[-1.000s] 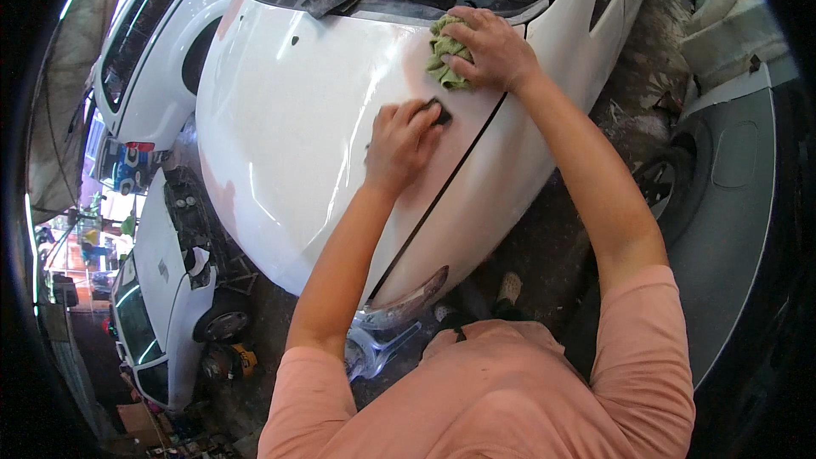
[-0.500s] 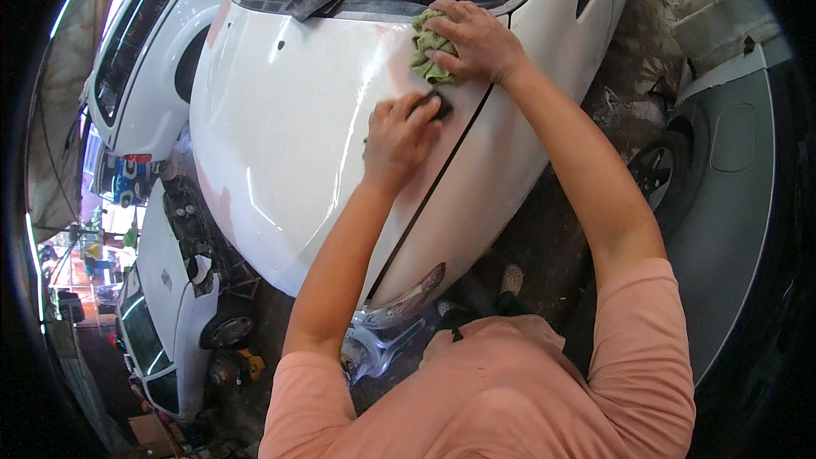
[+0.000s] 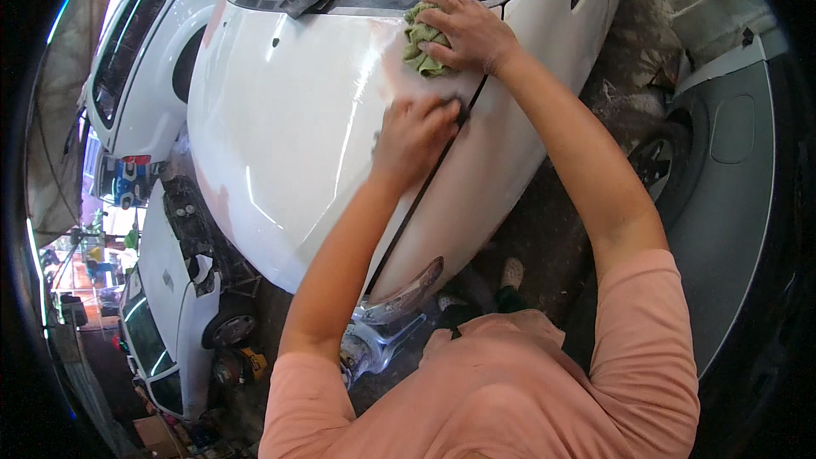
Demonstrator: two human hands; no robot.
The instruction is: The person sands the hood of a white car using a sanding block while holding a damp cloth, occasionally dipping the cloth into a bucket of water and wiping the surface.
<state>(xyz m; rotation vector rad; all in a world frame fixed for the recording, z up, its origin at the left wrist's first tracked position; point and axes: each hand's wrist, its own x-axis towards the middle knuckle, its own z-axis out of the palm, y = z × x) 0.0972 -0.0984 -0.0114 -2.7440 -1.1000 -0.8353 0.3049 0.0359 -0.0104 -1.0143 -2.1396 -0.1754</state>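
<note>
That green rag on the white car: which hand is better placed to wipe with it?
Probably the right hand. It already rests on the green rag near the windshield edge of the white hood. The left hand presses lower, by the dark hood seam, apart from the rag.

Two bare hands — left hand (image 3: 414,138) and right hand (image 3: 470,31) — on one glossy white car bonnet (image 3: 289,119). One crumpled green cloth (image 3: 420,42). Two more white vehicles at left — far one (image 3: 144,59), near one (image 3: 174,306).
</note>
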